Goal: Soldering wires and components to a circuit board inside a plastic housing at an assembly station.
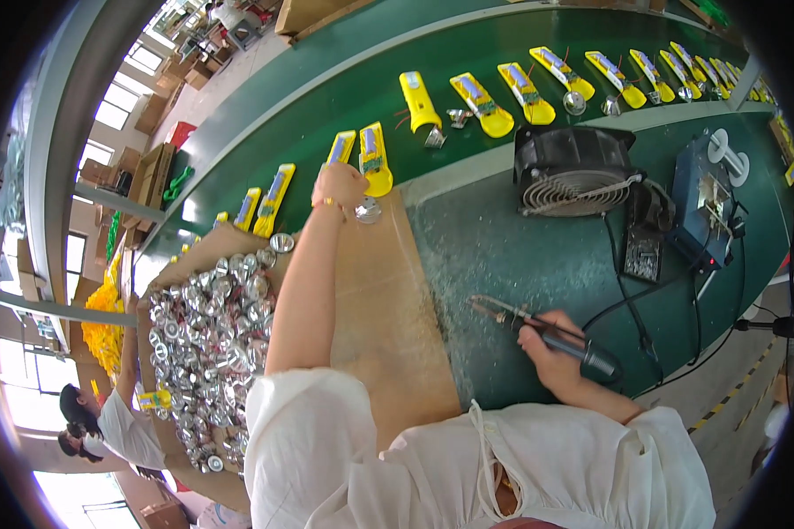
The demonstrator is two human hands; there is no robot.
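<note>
A green worktop (pixel 481 238) is leaving room beside a brown cardboard sheet (pixel 384 309). The right hand (pixel 553 359) is clamping a black, pen-shaped soldering iron (pixel 593 355); past the far edge, the left hand (pixel 339 185) (its grip I cannot tell) is partly covering a yellow, elongated plastic casing (pixel 342 146).

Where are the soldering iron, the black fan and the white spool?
Soldering iron (pixel 575 346): head view, on its dark handle.
Black fan (pixel 573 163): head view, on its housing.
White spool (pixel 727 156): head view, on its middle.
</note>
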